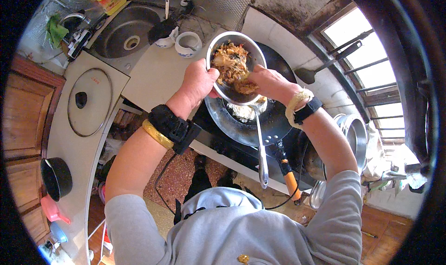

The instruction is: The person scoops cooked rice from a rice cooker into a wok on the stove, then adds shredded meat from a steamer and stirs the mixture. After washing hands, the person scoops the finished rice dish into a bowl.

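My left hand (pixel 199 80) grips the left rim of a stainless steel bowl (pixel 256 52), which is tilted over a wok (pixel 223 120). Inside the bowl lies a brownish, shredded food mixture (pixel 230 62), with paler strands among it. My right hand (pixel 271 83) reaches over the bowl's right rim, its fingers around a clump of this food; the fingertips are partly hidden. White rice (pixel 245 112) shows in the wok below the bowl. A metal ladle or spatula (pixel 262 153) rests in the wok, its handle pointing towards me and its head partly hidden.
The wok's orange-tipped handle (pixel 291 184) juts towards me. Left of the wok, a white jar (pixel 188 45) stands near the sink (pixel 115 35). A glass lid (pixel 92 104) and a black pot (pixel 57 179) are on the left counter. Metal pots (pixel 355 139) stand at right, below a hanging spatula (pixel 306 75).
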`<control>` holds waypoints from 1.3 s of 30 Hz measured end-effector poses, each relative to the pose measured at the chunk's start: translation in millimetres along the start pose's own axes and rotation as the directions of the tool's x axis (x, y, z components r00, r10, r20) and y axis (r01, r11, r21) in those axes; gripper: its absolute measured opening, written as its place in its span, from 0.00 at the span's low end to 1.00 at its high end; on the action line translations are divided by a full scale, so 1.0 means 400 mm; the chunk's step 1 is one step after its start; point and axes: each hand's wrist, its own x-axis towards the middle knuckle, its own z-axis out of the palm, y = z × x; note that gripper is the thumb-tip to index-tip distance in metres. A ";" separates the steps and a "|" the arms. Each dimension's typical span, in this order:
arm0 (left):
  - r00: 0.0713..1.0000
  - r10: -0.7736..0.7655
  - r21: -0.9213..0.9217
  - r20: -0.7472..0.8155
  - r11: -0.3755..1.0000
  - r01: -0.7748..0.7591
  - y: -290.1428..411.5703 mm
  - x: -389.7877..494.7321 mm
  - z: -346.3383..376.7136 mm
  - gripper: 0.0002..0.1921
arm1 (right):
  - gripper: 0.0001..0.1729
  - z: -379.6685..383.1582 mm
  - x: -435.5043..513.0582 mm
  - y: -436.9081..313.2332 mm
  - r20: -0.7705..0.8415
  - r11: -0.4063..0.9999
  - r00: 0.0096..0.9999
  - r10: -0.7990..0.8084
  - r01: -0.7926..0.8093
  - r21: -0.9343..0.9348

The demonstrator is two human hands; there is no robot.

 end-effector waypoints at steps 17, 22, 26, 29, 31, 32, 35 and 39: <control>1.000 0.006 -0.047 -0.007 0.999 -0.006 0.019 -0.011 -0.049 0.09 | 0.07 -0.036 0.013 0.039 -0.217 0.990 0.967 -0.135 0.124 -0.064; 1.000 0.022 -0.034 -0.009 0.999 -0.022 0.018 -0.022 -0.054 0.08 | 0.11 -0.015 0.015 0.001 -0.027 0.996 0.997 -0.078 0.079 0.039; 0.999 0.030 0.006 -0.028 1.000 -0.030 0.012 -0.023 -0.063 0.08 | 0.14 -0.032 -0.004 -0.035 0.070 0.996 0.994 -0.079 0.075 0.051; 0.999 0.034 -0.009 -0.025 0.999 -0.034 0.010 -0.024 -0.066 0.08 | 0.15 -0.043 -0.014 -0.055 0.079 0.998 0.995 -0.060 0.058 0.037; 1.000 0.023 -0.005 -0.016 1.000 -0.023 0.010 -0.026 -0.066 0.08 | 0.16 -0.042 -0.012 -0.065 0.093 0.993 0.988 -0.121 0.119 0.020; 0.999 0.028 0.012 -0.018 1.000 -0.028 0.010 -0.028 -0.066 0.08 | 0.17 -0.040 -0.015 -0.068 0.104 0.992 0.986 -0.127 0.129 -0.009; 0.999 0.036 0.032 -0.016 0.999 -0.036 0.010 -0.032 -0.064 0.08 | 0.19 -0.030 -0.030 -0.063 0.080 0.984 0.981 -0.175 0.172 0.032; 0.999 0.009 -0.035 -0.040 0.999 -0.010 0.012 -0.038 -0.067 0.08 | 0.13 -0.042 -0.071 -0.012 -0.094 0.957 0.964 -0.251 0.261 0.127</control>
